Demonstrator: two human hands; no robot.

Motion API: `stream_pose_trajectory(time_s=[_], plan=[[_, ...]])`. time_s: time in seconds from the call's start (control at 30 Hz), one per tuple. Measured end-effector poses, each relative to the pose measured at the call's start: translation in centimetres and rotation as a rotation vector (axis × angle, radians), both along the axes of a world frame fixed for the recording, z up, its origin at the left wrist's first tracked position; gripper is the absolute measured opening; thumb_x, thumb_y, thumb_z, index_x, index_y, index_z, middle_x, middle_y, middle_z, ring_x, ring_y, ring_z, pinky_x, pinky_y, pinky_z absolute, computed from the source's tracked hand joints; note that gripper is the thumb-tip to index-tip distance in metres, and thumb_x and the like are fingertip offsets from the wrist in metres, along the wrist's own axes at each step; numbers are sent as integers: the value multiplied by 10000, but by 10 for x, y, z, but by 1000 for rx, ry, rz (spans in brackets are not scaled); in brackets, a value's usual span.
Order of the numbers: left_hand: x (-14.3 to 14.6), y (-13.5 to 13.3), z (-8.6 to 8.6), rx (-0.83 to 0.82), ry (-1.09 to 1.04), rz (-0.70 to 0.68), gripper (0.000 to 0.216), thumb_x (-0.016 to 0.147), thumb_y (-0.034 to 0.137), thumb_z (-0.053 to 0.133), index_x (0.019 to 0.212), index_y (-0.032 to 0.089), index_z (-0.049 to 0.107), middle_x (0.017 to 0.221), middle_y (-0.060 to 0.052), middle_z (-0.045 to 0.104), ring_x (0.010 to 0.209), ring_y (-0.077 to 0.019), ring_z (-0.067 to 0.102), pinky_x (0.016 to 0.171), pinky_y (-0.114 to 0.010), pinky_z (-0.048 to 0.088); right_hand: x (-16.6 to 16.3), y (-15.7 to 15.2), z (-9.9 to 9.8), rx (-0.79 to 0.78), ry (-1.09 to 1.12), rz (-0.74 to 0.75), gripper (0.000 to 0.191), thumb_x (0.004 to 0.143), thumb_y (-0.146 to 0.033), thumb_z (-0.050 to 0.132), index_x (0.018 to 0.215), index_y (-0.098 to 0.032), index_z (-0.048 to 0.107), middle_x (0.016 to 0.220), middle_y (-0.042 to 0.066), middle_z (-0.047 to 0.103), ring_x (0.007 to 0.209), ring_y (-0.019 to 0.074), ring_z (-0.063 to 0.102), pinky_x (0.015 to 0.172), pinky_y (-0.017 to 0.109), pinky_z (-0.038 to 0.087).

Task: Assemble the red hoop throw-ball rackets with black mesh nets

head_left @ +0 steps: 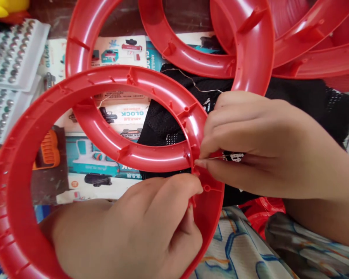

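Note:
A large red plastic ring (pixel 20 131), ribbed along its channel, stands tilted nearest to me. My left hand (pixel 139 221) reaches through it from the left, its thumb and fingers closed on the inner rim at the right side. Pinched between the thumb and fingers of my right hand (pixel 250 143) is a thin wire (pixel 197 86), held against that same stretch of rim. The wire also trails behind over a black cloth (pixel 157 124). A second red ring (pixel 157 157) lies behind the first and overlaps it. Both hands' fingertips partly hide the spot where wire and rim meet.
More red rings (pixel 302 42) are piled at the back right. Printed cardboard (pixel 128 116) lies beneath the rings. White trays (pixel 14 54) of small shiny round pieces stand at the left, near an orange plastic part (pixel 50 149). Patterned fabric (pixel 235 248) covers my lap.

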State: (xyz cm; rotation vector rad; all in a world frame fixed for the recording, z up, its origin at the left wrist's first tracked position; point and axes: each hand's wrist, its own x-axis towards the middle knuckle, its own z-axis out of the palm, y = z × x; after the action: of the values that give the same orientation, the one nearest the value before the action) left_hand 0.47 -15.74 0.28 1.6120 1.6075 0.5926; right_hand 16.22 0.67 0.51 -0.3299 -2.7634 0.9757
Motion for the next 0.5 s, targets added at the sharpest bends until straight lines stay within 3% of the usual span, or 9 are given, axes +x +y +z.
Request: stream_pose_trajectory(time_s=[0.1,0.2,0.4,0.5], plan=[[6,12,6,204,218,-12,288,705,127,493,942,235,617,619,24,707,454,-208,662,368,-320,423,0,-3,0,-43,-21,-83,275,887,-144,591,621,-215,579,680,-8,606,703,135,476,721,303,463],[9,19,8,323,231,-49,288,696,99,482,903,173,667,675,-1,752,488,-187,695,412,-300,508,2,-5,1,-35,-15,-134,228,883,-152,587,671,-229,621,683,-21,624,714,125,528,703,286,492],[9,7,-3,362,289,-111,302,807,125,463,1056,128,633,786,-45,773,584,-175,707,557,-284,574,5,-7,-1,20,30,-223,251,918,-170,506,735,-253,657,783,-49,671,814,84,620,770,238,515],[10,7,-2,393,344,-154,303,784,95,456,1043,112,613,736,-40,755,553,-161,678,566,-263,566,5,-5,-2,-7,54,-209,249,909,-124,499,810,-253,689,868,-48,698,868,63,644,784,179,514]])
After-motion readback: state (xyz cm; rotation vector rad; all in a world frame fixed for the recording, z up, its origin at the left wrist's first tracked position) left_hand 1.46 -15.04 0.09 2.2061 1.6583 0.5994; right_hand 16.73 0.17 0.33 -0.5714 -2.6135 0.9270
